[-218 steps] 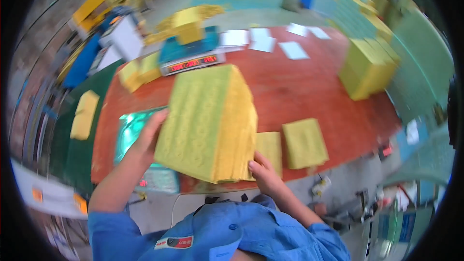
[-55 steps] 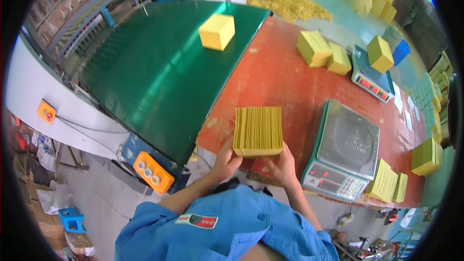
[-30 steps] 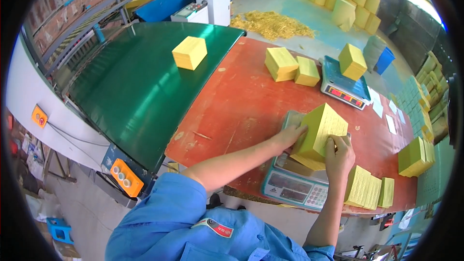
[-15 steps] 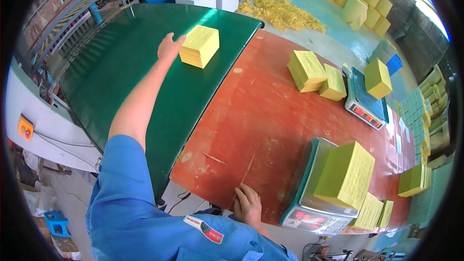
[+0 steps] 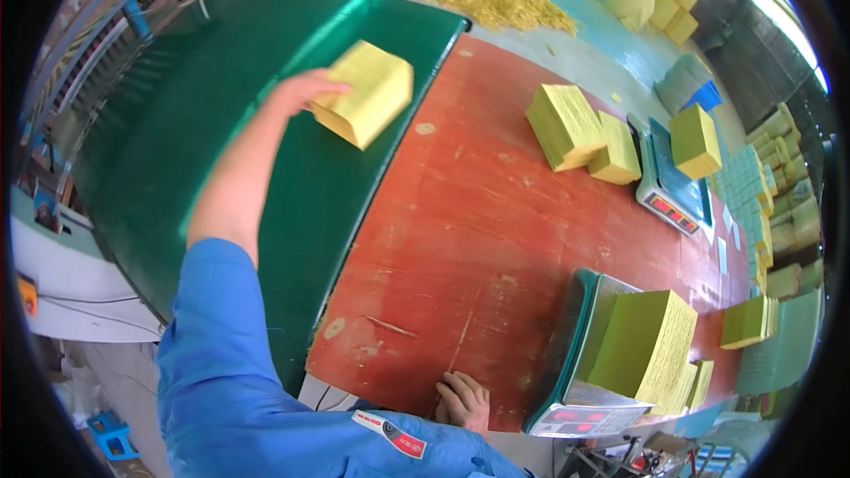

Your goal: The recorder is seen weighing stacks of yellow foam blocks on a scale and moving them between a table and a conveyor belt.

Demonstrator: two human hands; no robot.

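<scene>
Red wooden bench (image 5: 496, 212): left hand (image 5: 297, 93), half a second ago just touching, now grips the yellow paper block (image 5: 365, 93), lifted off the green conveyor belt (image 5: 177, 142); right hand (image 5: 462, 398) rests spread at the bench edge.

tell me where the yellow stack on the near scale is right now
In the head view the yellow stack sits on the near scale at the lower right of the red table, just right of the right hand.

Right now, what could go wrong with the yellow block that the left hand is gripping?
The left hand grips the yellow block only at one end, and the block is tilted, so it may slip onto the green belt. The arm is stretched far out while the right hand rests on the red table edge, so balance could suffer.
</scene>
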